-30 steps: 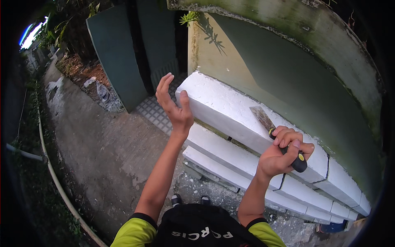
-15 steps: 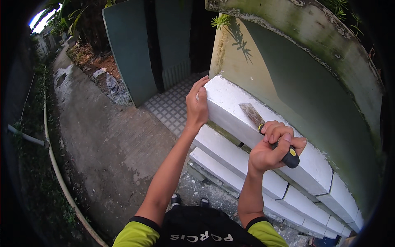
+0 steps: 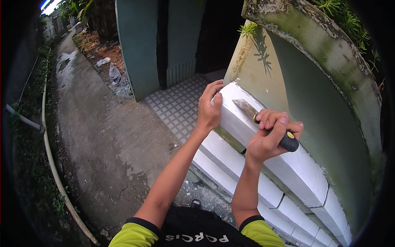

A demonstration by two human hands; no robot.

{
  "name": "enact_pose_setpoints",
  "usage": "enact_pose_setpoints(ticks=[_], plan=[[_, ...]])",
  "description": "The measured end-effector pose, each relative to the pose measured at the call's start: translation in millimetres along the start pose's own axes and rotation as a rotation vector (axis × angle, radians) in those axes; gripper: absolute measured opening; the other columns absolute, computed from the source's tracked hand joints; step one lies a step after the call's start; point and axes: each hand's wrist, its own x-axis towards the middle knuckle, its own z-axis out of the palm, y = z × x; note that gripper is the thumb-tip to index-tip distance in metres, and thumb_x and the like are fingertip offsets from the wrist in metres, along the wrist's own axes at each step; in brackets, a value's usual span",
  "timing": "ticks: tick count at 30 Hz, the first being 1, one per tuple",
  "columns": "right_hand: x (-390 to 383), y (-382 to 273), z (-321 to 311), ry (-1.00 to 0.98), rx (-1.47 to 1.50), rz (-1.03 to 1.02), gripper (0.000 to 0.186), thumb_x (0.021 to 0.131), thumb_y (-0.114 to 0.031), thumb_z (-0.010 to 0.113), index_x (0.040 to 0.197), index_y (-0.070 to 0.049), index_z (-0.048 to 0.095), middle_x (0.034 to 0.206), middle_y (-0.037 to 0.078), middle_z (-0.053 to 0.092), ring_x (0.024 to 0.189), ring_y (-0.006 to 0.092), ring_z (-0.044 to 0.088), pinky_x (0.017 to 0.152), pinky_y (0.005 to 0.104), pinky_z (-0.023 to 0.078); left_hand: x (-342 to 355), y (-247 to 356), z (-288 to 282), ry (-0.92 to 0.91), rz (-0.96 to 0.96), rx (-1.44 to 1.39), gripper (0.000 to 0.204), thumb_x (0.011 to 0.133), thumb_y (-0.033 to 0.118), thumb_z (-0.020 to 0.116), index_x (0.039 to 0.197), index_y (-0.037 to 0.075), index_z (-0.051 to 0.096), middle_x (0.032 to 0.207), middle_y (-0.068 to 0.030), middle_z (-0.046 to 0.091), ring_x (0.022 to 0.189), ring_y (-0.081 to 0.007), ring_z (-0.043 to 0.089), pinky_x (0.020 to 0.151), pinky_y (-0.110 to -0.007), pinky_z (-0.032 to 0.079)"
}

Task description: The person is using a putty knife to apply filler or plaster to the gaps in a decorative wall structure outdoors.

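Note:
My right hand is closed round the black-and-yellow handle of a putty knife. Its worn, stained metal blade points up and left and lies over the top of a white-coated ledge, close to the ledge's far left end. Whether the blade edge touches the surface is hard to make out. At that end my left hand rests against the ledge, fingers stretched over the corner and thumb on the front side. It holds no tool.
White stepped bands run below the ledge. A greenish wall rises behind it, with a mossy curved coping above. Left are a tiled floor, a concrete path and a long pipe. A small plant sprouts beneath the coping.
The putty knife and my right hand have moved along the ledge toward its left end, nearer my left hand. My left hand stays at the corner. The whole view has shifted somewhat.

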Motion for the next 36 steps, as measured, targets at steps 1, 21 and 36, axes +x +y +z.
enact_pose_setpoints(ticks=[1, 21, 36], plan=[[1.5, 8.8, 3.5, 0.013, -0.097, 0.016, 0.020, 0.094, -0.003, 0.048, 0.085, -0.007, 0.031, 0.059, 0.007, 0.045, 0.050, 0.0132, 0.044, 0.055, 0.0334, 0.048, -1.5, 0.3, 1.8, 0.001, -0.004, -0.003, 0.047, 0.091, 0.034, 0.044, 0.111, -0.004, 0.062, 0.128, -0.0200, 0.058, 0.116, -0.0359, 0.057, 0.100, -0.041, 0.043], [11.0, 11.3, 10.6, -0.033, -0.322, 0.016, 0.022, 0.092, -0.002, 0.064, 0.080, -0.004, 0.046, 0.070, 0.010, 0.062, 0.067, 0.0163, 0.063, 0.068, 0.0312, 0.051, 4.7, 3.1, -0.1, 0.023, -0.017, 0.010, 0.053, 0.092, 0.042, 0.044, 0.109, -0.004, 0.064, 0.127, -0.0209, 0.059, 0.113, -0.0382, 0.059, 0.098, -0.042, 0.045], [-16.1, -20.7, 21.7, -0.540, -0.397, -0.218, 0.036, 0.079, -0.027, 0.083, 0.083, -0.005, 0.054, 0.066, 0.004, 0.058, 0.060, 0.0149, 0.057, 0.059, 0.0307, 0.051, -1.9, 0.1, -10.8, -0.079, -0.031, -0.076, 0.074, 0.100, 0.055, 0.026, 0.111, -0.007, 0.065, 0.132, -0.0223, 0.056, 0.119, -0.0349, 0.056, 0.101, -0.041, 0.042]])
